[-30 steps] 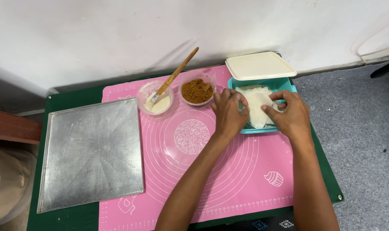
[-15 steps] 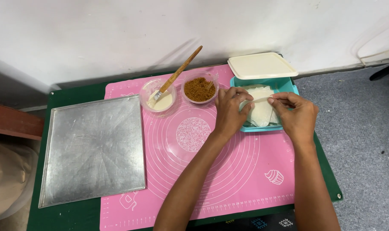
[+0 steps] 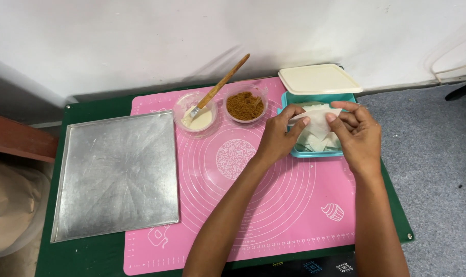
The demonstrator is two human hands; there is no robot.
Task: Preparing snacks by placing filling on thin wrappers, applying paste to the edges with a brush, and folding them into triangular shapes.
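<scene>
Change: a second ago both hands were down inside the teal container [image 3: 315, 153], pressing on the stack; now they have come up above it with one sheet raised between them.
Meaning: judging by that lift, a single wrapper has been peeled free of the stack and is about to leave the box.
Left hand [image 3: 280, 137]: fingertips pinched on the left edge of the pastry sheet [image 3: 317, 119], thumb underneath.
Right hand [image 3: 360, 134]: fingers curled, pinching the right edge of the same sheet.
Pastry sheet: thin, pale, limp and slightly translucent, held above the container, at about 2 o'clock on the mat.
Stack in container: more pale square wrappers [image 3: 315, 141], their corners fanned out unevenly.
Container: rectangular teal plastic tub with a low wall, sitting on the mat's right edge.
Lid [image 3: 320, 78]: cream, flat, with rounded corners, lying off the tub just beyond it at 1 o'clock.
Baking mat [image 3: 253, 205]: pink silicone, smooth, printed with concentric circles and ruler marks.
Brown filling bowl [image 3: 244, 105]: small clear bowl of crumbly brown grains at 12 o'clock.
Paste bowl [image 3: 194, 117]: clear bowl of creamy white paste at 11 o'clock, just beside the brown one.
Brush [image 3: 220, 87]: wooden handle leaning out of the paste bowl, pointing up and to the right.
Baking tray [image 3: 117, 174]: square, dull scratched metal, with a shallow rim, at 9 o'clock, overlapping the mat's left edge.
Table [image 3: 84, 107]: dark green top.
</scene>
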